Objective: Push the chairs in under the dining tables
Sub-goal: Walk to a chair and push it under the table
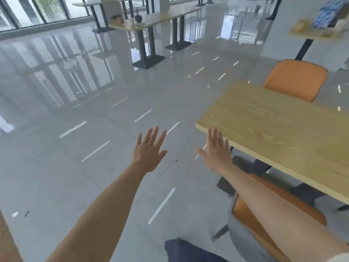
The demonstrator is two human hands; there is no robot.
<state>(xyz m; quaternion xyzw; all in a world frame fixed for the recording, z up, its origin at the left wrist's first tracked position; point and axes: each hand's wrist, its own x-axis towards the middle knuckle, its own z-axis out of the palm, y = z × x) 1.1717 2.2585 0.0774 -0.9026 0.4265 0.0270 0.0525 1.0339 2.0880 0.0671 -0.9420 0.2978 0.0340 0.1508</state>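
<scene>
A light wooden dining table (279,129) fills the right side. An orange chair (296,210) stands at its near edge, its seat partly under the tabletop and partly hidden by my right forearm. A second orange chair (294,80) stands at the table's far side. My left hand (149,148) is stretched out over the bare floor with fingers spread, touching nothing. My right hand (217,150) is also spread flat in the air, just left of the table's near corner, holding nothing.
A long wooden table (166,17) on black pedestal legs stands further back, with small items on its near end. Another table (309,31) with a blue object sits at the upper right. Glossy grey floor stretches to the left. My dark trouser leg (188,250) shows at the bottom.
</scene>
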